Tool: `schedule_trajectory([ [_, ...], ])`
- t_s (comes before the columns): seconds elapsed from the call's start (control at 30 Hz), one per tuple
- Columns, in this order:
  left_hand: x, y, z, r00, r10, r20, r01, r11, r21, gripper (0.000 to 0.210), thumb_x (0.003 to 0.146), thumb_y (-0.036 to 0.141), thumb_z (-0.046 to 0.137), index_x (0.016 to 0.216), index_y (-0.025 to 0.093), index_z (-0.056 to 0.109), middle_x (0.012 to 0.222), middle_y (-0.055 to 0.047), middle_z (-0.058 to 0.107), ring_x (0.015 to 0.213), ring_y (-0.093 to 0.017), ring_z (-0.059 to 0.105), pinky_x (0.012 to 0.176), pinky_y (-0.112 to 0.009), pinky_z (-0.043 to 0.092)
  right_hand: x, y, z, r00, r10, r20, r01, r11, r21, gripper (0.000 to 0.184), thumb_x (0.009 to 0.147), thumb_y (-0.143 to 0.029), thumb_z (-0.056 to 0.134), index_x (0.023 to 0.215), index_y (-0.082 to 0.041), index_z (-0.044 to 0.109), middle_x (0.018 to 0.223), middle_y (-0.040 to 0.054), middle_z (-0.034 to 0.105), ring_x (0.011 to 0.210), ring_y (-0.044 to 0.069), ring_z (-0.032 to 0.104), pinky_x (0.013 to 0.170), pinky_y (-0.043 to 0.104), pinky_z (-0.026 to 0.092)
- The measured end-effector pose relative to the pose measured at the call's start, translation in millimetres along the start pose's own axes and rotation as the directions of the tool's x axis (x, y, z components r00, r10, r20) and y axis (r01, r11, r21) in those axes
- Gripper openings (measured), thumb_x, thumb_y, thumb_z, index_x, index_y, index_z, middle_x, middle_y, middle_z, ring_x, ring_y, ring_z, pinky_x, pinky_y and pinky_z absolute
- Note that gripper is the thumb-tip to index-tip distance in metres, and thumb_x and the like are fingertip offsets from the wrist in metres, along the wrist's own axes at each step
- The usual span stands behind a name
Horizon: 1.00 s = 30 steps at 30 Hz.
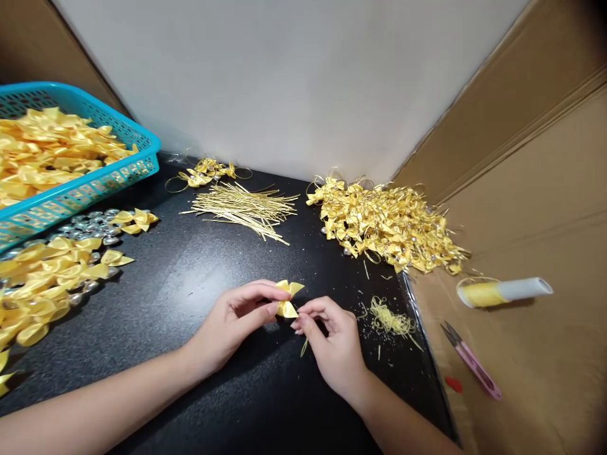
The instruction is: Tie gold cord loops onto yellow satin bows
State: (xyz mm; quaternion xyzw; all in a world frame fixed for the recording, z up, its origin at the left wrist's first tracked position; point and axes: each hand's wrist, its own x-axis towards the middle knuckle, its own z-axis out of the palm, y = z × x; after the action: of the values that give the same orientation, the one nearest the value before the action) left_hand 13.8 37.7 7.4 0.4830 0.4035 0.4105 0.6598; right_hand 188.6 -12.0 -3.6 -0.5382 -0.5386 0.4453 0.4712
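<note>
My left hand pinches a yellow satin ribbon bow between thumb and fingers, above the black tabletop. Close to the bow's right side, my right hand has its thumb and fingertips pressed together. A short end of thin yellow cord hangs below those fingertips; the rest of it is hidden by the fingers. Beyond both hands lies a loose bundle of cut gold cords. To the right of my right hand is a small tangle of yellow cord scraps.
A blue plastic basket of yellow bows stands at the left. Loose bows and silver beads lie before it. Finished-looking looped bows are heaped at the back right. Pink thread snips and a spool rest on cardboard.
</note>
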Motion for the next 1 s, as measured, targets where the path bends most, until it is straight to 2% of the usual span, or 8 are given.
schedule_trajectory([
  [0.07,0.8,-0.1,-0.3,1.0,-0.021,0.003,0.021,1.0,-0.021,0.011,0.069,0.031,0.085,0.078,0.025,0.082,0.09,-0.003,0.072,0.084,-0.016,0.065,0.074,-0.023,0.055,-0.1,-0.7,-0.5,1.0,-0.002,0.01,0.002,1.0,-0.007,0.009,0.089,-0.025,0.061,0.082,-0.02,0.065,0.073,0.0019,0.073,0.069,0.017,0.071,0.069,0.029,0.055],
  [0.17,2.0,-2.1,0.3,0.989,-0.134,0.055,0.142,0.978,-0.155,0.013,0.065,0.027,0.089,0.075,0.025,0.081,0.085,0.0,0.073,0.075,-0.012,0.067,0.072,-0.021,0.055,0.0,-3.0,-1.5,1.0,-0.008,0.018,0.008,1.0,-0.017,0.009,0.089,-0.022,0.061,0.081,-0.02,0.066,0.073,0.0012,0.073,0.069,0.016,0.071,0.068,0.026,0.055],
  [0.3,2.2,-3.4,1.0,0.938,-0.303,0.166,0.342,0.884,-0.319,0.025,0.057,0.026,0.094,0.078,0.025,0.082,0.082,0.0,0.077,0.071,-0.011,0.07,0.074,-0.02,0.054,0.2,-4.2,-2.0,0.998,-0.049,0.03,0.05,0.998,-0.047,0.011,0.088,-0.019,0.062,0.078,-0.02,0.067,0.073,0.001,0.074,0.067,0.014,0.07,0.067,0.024,0.054],
  [0.4,2.0,-2.4,0.2,0.905,-0.379,0.194,0.425,0.834,-0.352,0.032,0.052,0.029,0.096,0.08,0.025,0.082,0.078,-0.002,0.079,0.069,-0.011,0.07,0.072,-0.018,0.053,0.0,-1.2,-1.7,0.994,-0.107,0.022,0.108,0.992,-0.067,0.01,0.087,-0.019,0.062,0.078,-0.019,0.067,0.072,0.0013,0.073,0.065,0.015,0.07,0.065,0.024,0.054],
  [0.57,1.4,-1.6,-0.3,0.885,-0.419,0.203,0.465,0.81,-0.358,0.037,0.05,0.031,0.097,0.082,0.024,0.082,0.079,-0.002,0.079,0.068,-0.01,0.069,0.065,-0.015,0.049,-0.6,3.9,-1.9,0.988,-0.153,0.009,0.153,0.985,-0.079,0.01,0.087,-0.016,0.062,0.079,-0.019,0.067,0.072,0.0016,0.073,0.065,0.014,0.07,0.065,0.024,0.054],
  [0.83,-0.3,-3.3,0.1,0.876,-0.393,0.278,0.477,0.789,-0.388,0.035,0.056,0.028,0.095,0.088,0.026,0.081,0.081,-0.001,0.077,0.07,-0.008,0.067,0.062,-0.012,0.048,-1.4,2.4,-1.7,0.983,-0.185,0.0,0.184,0.977,-0.105,0.011,0.087,-0.015,0.063,0.077,-0.018,0.067,0.069,0.0008,0.072,0.063,0.013,0.069,0.063,0.022,0.053],
  [0.93,1.4,-2.5,0.1,0.891,-0.352,0.288,0.449,0.785,-0.427,0.047,0.058,0.026,0.094,0.102,0.032,0.078,0.088,0.001,0.076,0.073,-0.009,0.067,0.067,-0.014,0.052,-1.6,2.3,-2.2,0.983,-0.182,-0.009,0.18,0.979,-0.097,0.01,0.087,-0.015,0.063,0.078,-0.019,0.067,0.071,0.0006,0.073,0.064,0.013,0.069,0.064,0.023,0.054],
  [1.0,3.2,-1.4,0.7,0.912,-0.307,0.27,0.4,0.809,-0.43,0.044,0.061,0.026,0.093,0.102,0.032,0.078,0.084,0.002,0.074,0.072,-0.008,0.066,0.071,-0.014,0.053,-1.8,2.7,-2.5,0.986,-0.168,-0.023,0.165,0.983,-0.075,0.009,0.087,-0.016,0.063,0.079,-0.019,0.066,0.071,0.0002,0.073,0.063,0.013,0.07,0.063,0.023,0.054],
])
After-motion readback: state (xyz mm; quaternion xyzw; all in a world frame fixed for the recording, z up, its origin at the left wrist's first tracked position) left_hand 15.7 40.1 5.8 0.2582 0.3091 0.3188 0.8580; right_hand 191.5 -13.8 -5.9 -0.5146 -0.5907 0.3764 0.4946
